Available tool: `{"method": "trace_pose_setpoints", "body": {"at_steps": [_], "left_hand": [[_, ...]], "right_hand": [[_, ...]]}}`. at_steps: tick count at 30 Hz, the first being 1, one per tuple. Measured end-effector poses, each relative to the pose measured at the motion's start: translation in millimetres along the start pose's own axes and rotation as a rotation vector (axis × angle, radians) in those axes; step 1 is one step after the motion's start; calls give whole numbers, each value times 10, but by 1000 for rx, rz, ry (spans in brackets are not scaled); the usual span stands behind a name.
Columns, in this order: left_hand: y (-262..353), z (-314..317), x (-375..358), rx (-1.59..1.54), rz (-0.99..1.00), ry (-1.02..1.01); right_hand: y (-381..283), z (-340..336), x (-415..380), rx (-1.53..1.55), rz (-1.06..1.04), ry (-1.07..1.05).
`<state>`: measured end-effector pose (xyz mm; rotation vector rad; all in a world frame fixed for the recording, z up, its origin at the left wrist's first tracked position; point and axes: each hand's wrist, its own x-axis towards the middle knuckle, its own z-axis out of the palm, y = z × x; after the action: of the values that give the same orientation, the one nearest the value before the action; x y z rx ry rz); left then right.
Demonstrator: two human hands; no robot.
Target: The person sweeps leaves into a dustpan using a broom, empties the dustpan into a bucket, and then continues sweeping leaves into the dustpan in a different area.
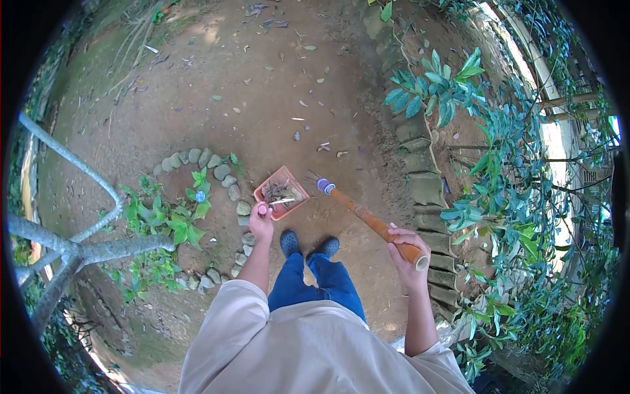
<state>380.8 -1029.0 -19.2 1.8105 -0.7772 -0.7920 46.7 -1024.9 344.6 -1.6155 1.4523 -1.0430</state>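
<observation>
My left hand (262, 224) is closed around the handle of an orange dustpan (282, 211), whose round pinkish end pokes out above my fingers. Dry leaves (277, 192) and bits of litter lie in the pan. In my right hand (408, 256) is a stick broom with a thick bamboo handle (364, 215), gripped near its top end. The broom slants down and to the left, with a purple binding (325, 186) at its lower end. A few thin bristles show beyond the binding, close to the dustpan's right side; most of the broom head is hard to make out.
Scattered dry leaves (324, 147) lie on the bare soil (262, 118) ahead. A curved border of stones (222, 171) rings a leafy plant (177, 217) on the left, beside pale branches (125, 249). Edging tiles (425, 188) and shrubs line the right. My shoes (324, 246) stand below the pan.
</observation>
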Motion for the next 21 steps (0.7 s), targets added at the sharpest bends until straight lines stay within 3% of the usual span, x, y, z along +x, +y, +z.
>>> {"method": "trace_pose_setpoints", "body": {"at_steps": [10, 21], "left_hand": [[359, 148, 145, 16, 50, -43], [595, 637, 452, 70, 67, -48]], "right_hand": [[286, -23, -67, -33, 15, 210], [1150, 34, 614, -92, -15, 354]]}}
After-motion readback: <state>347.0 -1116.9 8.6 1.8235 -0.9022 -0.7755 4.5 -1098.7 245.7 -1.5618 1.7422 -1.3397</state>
